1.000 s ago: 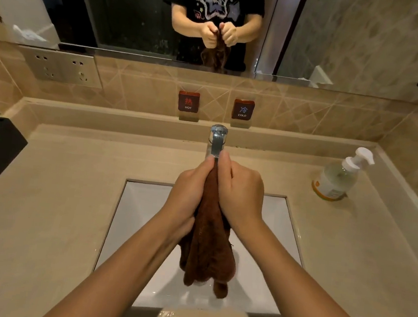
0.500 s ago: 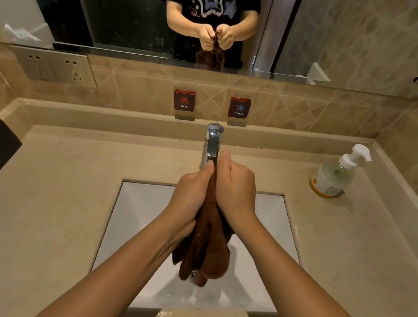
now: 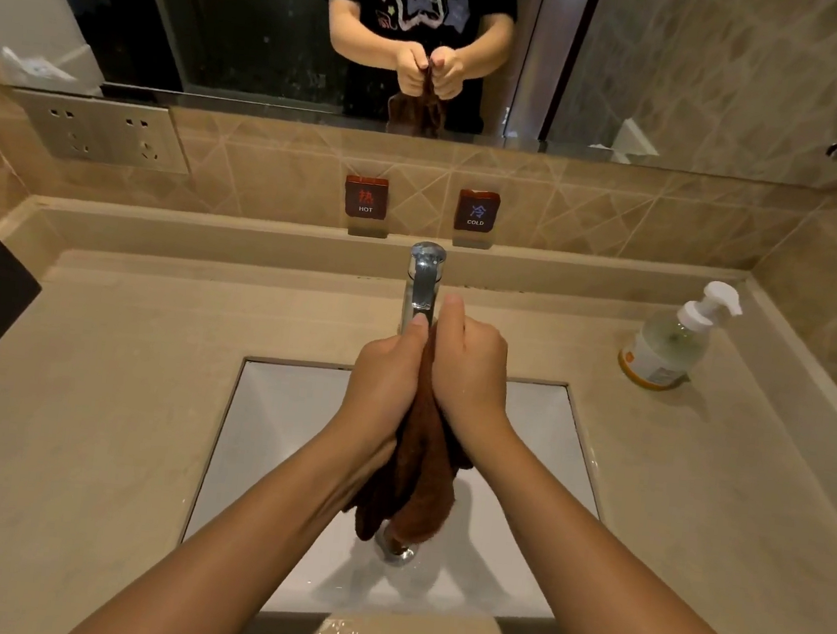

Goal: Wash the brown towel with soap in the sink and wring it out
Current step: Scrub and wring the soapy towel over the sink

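- Sink [image 3: 280, 431]: sits directly below the faucet [image 3: 424, 286]. Wringing the towel this high could, I judge, throw drips past the rim onto the counter [image 3: 83, 436].
- Brown towel [image 3: 422, 482]: hangs bunched in front of the faucet, its tail just above the drain [image 3: 397, 552]. Wet cloth in a slack grip could slide down into the basin.
- Left hand [image 3: 384, 380] and right hand [image 3: 470, 374]: just in front of the faucet, side by side, fingers curled tight round the towel's upper part, thumbs pointing up.
- Soap bottle [image 3: 667, 343]: well right of the faucet, untouched. I cannot tell whether the towel is soaped.
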